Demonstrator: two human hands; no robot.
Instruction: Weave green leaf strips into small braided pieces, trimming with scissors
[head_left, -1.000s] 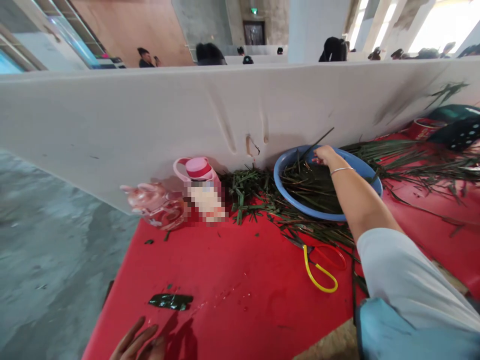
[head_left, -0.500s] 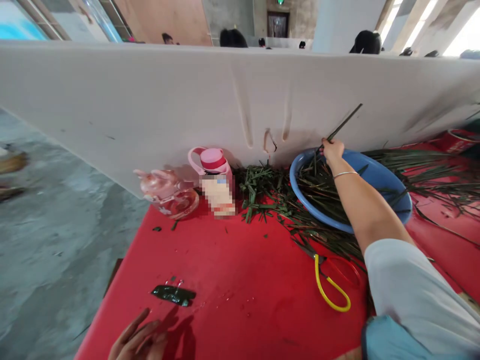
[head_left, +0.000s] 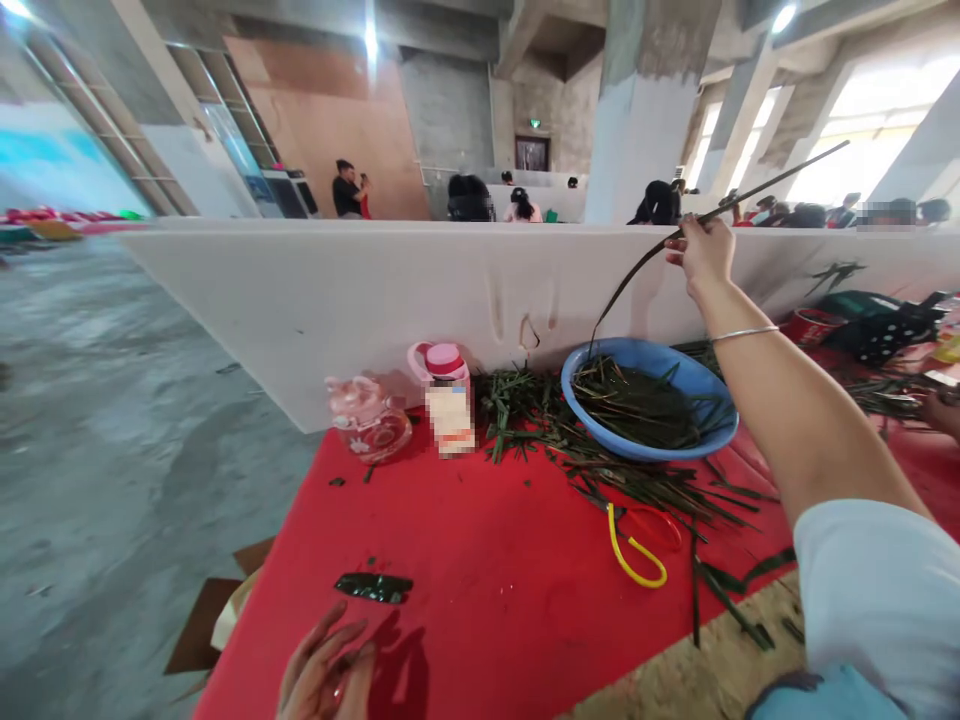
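Observation:
My right hand (head_left: 706, 255) is raised above the blue basin (head_left: 571, 405), pinching a long dark green leaf strip (head_left: 636, 266). The strip bends down to the basin at one end and points up to the right at the other. Inside the basin lies a heap of wet leaf strips (head_left: 634, 402). My left hand (head_left: 326, 668) hovers low over the red table covering (head_left: 480, 640), fingers apart and loosely bent, holding nothing. Just beyond its fingertips rests a short, shiny dark green leaf piece (head_left: 373, 588).
Scissors (head_left: 626, 565) with yellow and red handles lie before the basin, among cut leaf scraps (head_left: 514, 400). A pink bottle (head_left: 444, 360) and a clear pink pot-shaped container (head_left: 371, 420) stand against the white upright board (head_left: 390, 290). Several people are beyond it.
My right hand has lifted up and to the right, drawing the leaf strip higher out of the basin. The view has tilted up. My left hand stays near the short leaf piece.

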